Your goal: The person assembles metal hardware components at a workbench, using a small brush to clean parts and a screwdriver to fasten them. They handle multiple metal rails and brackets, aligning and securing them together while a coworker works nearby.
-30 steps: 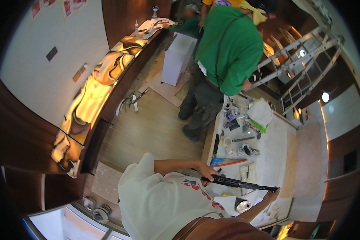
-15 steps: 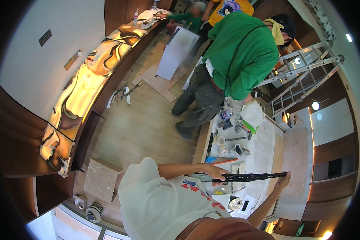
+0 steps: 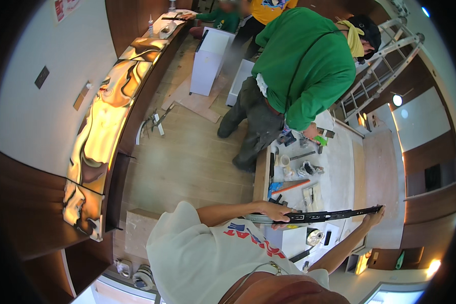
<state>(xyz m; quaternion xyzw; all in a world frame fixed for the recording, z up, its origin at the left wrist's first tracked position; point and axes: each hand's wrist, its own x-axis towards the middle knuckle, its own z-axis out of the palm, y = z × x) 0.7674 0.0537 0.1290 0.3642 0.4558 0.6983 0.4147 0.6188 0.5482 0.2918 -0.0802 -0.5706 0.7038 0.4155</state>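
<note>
A long black drawer slide (image 3: 329,216), drawn out in stepped sections, spans between my two hands in front of my white shirt. My left hand (image 3: 277,212) is wrapped round its wider end, where a pale metal section sticks out toward the shirt. My right hand (image 3: 375,216) pinches the thin far end. Below the slide lies a worktable (image 3: 342,175) with a red-edged handsaw (image 3: 290,186), a white-and-dark roll (image 3: 314,236) and a dark flat rectangular object (image 3: 328,237).
A co-worker in green (image 3: 304,66) bends over the table's far end, holding something green. A stepladder (image 3: 380,68) stands behind. White drawer boxes (image 3: 207,63) sit on the floor. A glowing marbled countertop (image 3: 104,137) runs along the left wall; another person works at its far end.
My view has shifted, and the drawer slide, still in both hands, reaches a little farther right. The co-worker in green has moved a hand, now on something green; the white bag there is gone from sight.
</note>
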